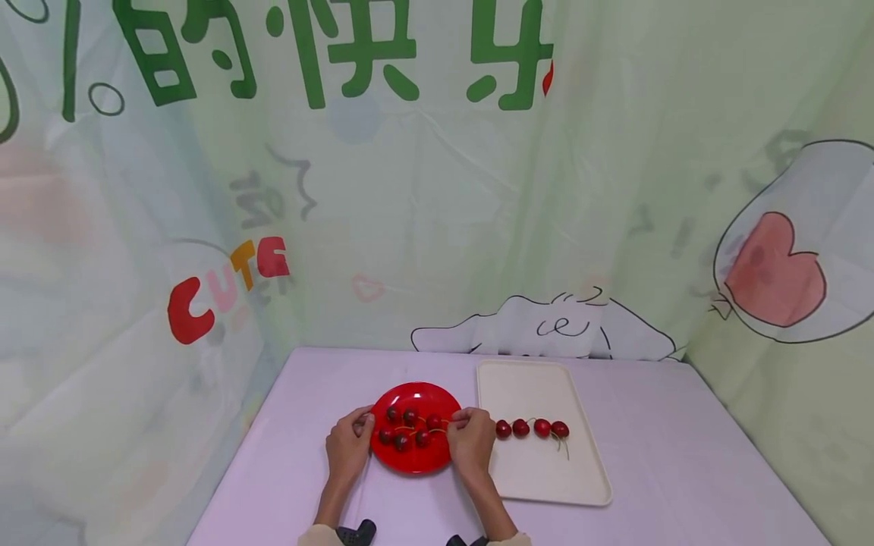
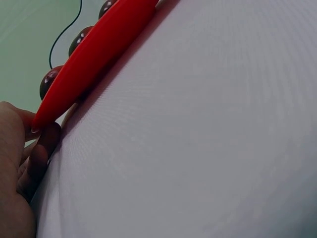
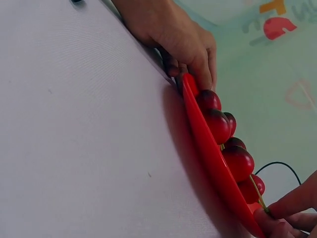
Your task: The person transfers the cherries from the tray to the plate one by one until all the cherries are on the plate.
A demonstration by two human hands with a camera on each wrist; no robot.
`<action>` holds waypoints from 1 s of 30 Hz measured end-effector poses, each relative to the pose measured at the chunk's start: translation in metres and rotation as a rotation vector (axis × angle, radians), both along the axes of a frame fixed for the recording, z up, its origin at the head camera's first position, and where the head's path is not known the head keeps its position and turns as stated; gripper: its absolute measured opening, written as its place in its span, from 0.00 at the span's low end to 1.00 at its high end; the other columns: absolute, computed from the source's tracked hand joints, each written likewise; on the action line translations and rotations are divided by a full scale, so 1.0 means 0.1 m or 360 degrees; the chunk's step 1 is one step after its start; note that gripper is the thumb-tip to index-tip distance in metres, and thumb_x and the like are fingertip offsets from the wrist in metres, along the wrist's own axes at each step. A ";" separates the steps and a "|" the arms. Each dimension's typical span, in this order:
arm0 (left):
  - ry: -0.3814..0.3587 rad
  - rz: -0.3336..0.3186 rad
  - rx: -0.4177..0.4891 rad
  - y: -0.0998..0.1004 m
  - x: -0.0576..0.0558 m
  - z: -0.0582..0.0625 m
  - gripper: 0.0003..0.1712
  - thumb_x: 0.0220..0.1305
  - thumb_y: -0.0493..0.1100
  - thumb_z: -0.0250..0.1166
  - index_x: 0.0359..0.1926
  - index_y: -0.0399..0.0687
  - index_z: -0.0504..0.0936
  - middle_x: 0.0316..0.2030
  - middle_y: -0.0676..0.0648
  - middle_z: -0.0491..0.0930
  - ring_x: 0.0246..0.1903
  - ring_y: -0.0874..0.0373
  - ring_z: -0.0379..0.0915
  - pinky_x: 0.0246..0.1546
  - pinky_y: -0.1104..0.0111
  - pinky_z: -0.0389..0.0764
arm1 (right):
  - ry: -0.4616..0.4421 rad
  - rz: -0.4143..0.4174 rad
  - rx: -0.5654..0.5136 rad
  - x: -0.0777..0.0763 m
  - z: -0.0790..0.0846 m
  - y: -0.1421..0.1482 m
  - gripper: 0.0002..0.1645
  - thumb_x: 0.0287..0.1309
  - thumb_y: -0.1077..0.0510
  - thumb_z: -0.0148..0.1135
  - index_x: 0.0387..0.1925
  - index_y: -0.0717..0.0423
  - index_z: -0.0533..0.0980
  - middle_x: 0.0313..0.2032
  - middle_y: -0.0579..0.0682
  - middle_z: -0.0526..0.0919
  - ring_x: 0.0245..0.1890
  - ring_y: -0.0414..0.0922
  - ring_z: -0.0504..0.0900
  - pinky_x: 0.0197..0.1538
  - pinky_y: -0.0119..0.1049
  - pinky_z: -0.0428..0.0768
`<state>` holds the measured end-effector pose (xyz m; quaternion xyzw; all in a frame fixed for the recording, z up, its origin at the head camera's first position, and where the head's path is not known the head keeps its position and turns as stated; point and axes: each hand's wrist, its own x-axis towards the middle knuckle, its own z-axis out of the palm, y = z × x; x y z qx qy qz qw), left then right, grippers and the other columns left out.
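A round red plate holds several dark red cherries with green stems. My left hand grips the plate's left rim, thumb on top and fingers curled beneath in the left wrist view. At the plate's right edge is my right hand. In the right wrist view its thumb and fingertips pinch a thin green cherry stem; the cherry on that side sits low against the plate. Whether these fingers also touch the rim I cannot tell.
Right of the plate lies a cream rectangular tray. Several cherries stand in a row across it, some with stems. A pale cloth covers the table, and printed curtains hang behind and at both sides.
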<state>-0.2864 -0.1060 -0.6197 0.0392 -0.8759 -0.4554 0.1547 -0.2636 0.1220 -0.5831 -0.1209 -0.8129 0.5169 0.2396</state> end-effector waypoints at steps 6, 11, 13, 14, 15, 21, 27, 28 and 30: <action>0.0007 0.0000 0.0006 0.01 0.01 0.00 0.16 0.78 0.42 0.67 0.61 0.48 0.90 0.41 0.46 0.92 0.28 0.60 0.72 0.35 0.69 0.70 | -0.0098 -0.0036 0.0103 0.08 0.16 -0.07 0.04 0.55 0.74 0.74 0.33 0.67 0.87 0.25 0.57 0.88 0.26 0.47 0.83 0.32 0.39 0.87; 0.0002 -0.0003 0.0005 0.02 0.02 0.00 0.15 0.78 0.42 0.67 0.61 0.48 0.90 0.40 0.47 0.92 0.29 0.61 0.72 0.34 0.70 0.70 | -0.0156 -0.0087 0.0259 0.08 0.13 -0.12 0.06 0.54 0.70 0.79 0.35 0.64 0.88 0.25 0.54 0.88 0.26 0.45 0.82 0.34 0.42 0.88; 0.0002 -0.0006 0.0007 0.02 0.02 0.00 0.15 0.78 0.42 0.67 0.61 0.48 0.90 0.40 0.47 0.92 0.29 0.61 0.72 0.34 0.70 0.69 | -0.0157 -0.0104 0.0316 0.09 0.12 -0.13 0.07 0.54 0.69 0.80 0.34 0.63 0.89 0.24 0.54 0.88 0.25 0.46 0.82 0.35 0.44 0.88; 0.0005 -0.0009 0.0009 0.02 0.03 0.00 0.16 0.78 0.42 0.67 0.61 0.47 0.90 0.40 0.47 0.92 0.29 0.61 0.72 0.34 0.70 0.69 | -0.0161 -0.0107 0.0335 0.09 0.12 -0.13 0.07 0.54 0.68 0.81 0.34 0.63 0.89 0.25 0.54 0.88 0.25 0.46 0.82 0.36 0.45 0.88; 0.0003 -0.0012 0.0010 0.02 0.03 -0.01 0.16 0.78 0.42 0.67 0.61 0.47 0.90 0.40 0.47 0.92 0.29 0.61 0.72 0.34 0.70 0.70 | -0.0163 -0.0111 0.0353 0.09 0.12 -0.14 0.07 0.54 0.68 0.81 0.34 0.63 0.89 0.25 0.54 0.88 0.26 0.47 0.82 0.37 0.45 0.88; -0.0010 -0.0010 0.0015 0.01 0.03 -0.01 0.16 0.79 0.43 0.67 0.62 0.48 0.90 0.42 0.46 0.92 0.30 0.60 0.73 0.36 0.69 0.71 | -0.0203 -0.0102 0.0373 0.10 0.15 -0.13 0.07 0.53 0.69 0.80 0.34 0.64 0.89 0.26 0.55 0.88 0.26 0.47 0.82 0.38 0.46 0.89; 0.0009 0.0000 -0.0006 0.01 0.01 0.00 0.16 0.78 0.42 0.67 0.61 0.47 0.90 0.42 0.47 0.93 0.30 0.61 0.72 0.36 0.68 0.69 | -0.0186 -0.0085 0.0343 0.10 0.19 -0.11 0.04 0.54 0.70 0.79 0.32 0.64 0.89 0.24 0.54 0.88 0.25 0.47 0.81 0.35 0.45 0.87; 0.0005 0.0004 -0.0006 0.01 0.01 0.00 0.16 0.78 0.43 0.67 0.61 0.48 0.90 0.42 0.47 0.93 0.30 0.61 0.72 0.36 0.68 0.69 | -0.0189 -0.0083 0.0332 0.10 0.19 -0.11 0.04 0.54 0.70 0.79 0.32 0.64 0.89 0.24 0.54 0.88 0.25 0.47 0.81 0.35 0.44 0.86; 0.0002 0.0005 -0.0001 0.00 0.01 0.00 0.16 0.78 0.43 0.67 0.61 0.48 0.90 0.42 0.47 0.92 0.30 0.61 0.72 0.36 0.68 0.70 | -0.0195 -0.0074 0.0311 0.10 0.20 -0.10 0.04 0.54 0.70 0.79 0.32 0.64 0.89 0.24 0.54 0.88 0.25 0.47 0.81 0.35 0.43 0.86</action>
